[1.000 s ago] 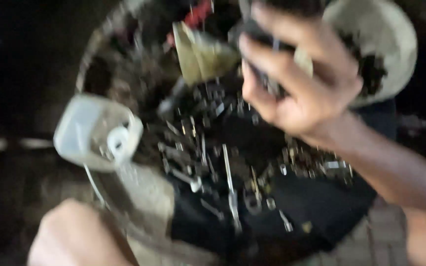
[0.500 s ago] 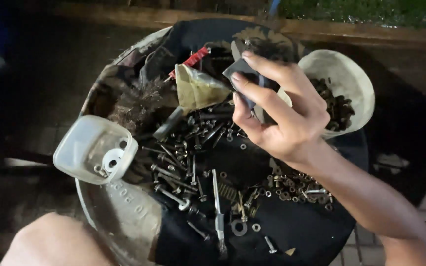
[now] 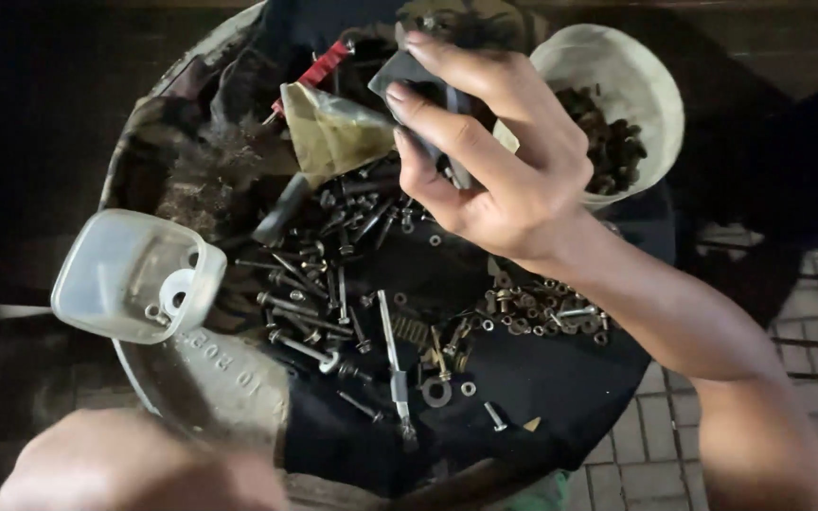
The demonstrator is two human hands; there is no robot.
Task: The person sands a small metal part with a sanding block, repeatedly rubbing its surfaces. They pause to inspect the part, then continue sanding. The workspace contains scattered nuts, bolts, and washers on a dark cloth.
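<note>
Right hand (image 3: 499, 166): raised over the upper middle of the round tray (image 3: 144, 161), fingers curled, thumb and forefinger pinching a small flat dark grey piece (image 3: 409, 76). The piece sits at the hand's 11 o'clock, tilted, partly hidden by the fingers, so its shape is unclear.

At 9 o'clock from the hand: a crumpled clear bag (image 3: 328, 132) with a yellowish tint, and a red-handled tool (image 3: 319, 64) above it. At 2 o'clock, just beside the knuckles: a pale round bowl (image 3: 650, 85) holding dark, rusty small parts. At 6 to 7 o'clock: a black cloth (image 3: 560, 388) strewn with loose screws, bolts, washers and a spring, with a long thin metal tool (image 3: 395, 369) lying among them. At 8 o'clock, at the tray's left rim: a clear plastic tub (image 3: 125, 274), tipped, with a white ring-shaped part inside.

Left hand (image 3: 134, 468): blurred, low at 7 o'clock. Cannot tell whether it holds anything.

Judgement: for sorting, a fingertip pinch suits a flat piece. Keep it turned toward the light, and keep the wrist high above the scattered hardware.
</note>
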